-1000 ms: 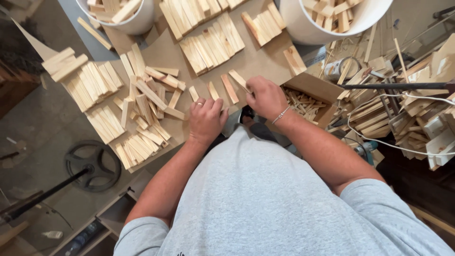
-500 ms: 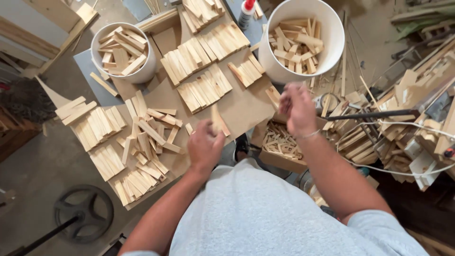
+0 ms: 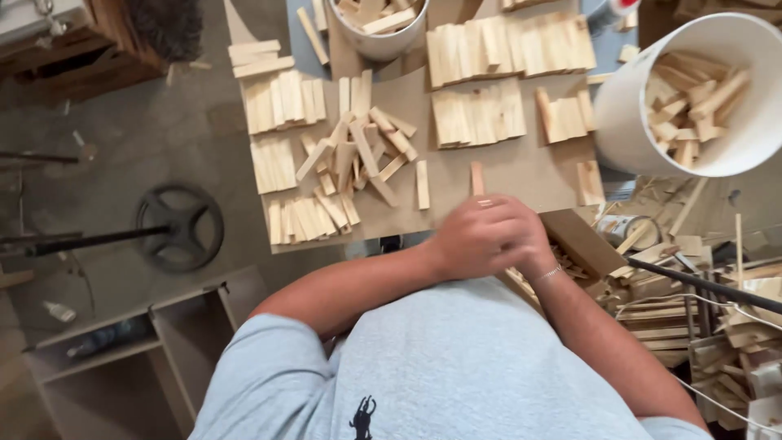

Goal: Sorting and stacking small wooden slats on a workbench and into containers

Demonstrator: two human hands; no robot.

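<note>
Wood slat (image 3: 476, 177) is sticking up from the clasped left hand (image 3: 476, 236) and right hand (image 3: 521, 236), lower centre; grip unclear. Light, stiff, splintery: hold mid-length.

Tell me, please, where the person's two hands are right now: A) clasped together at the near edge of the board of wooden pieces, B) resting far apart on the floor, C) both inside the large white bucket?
A: the left hand and right hand meet at the near edge of the brown board, blurred, well short of the large white bucket.
</note>
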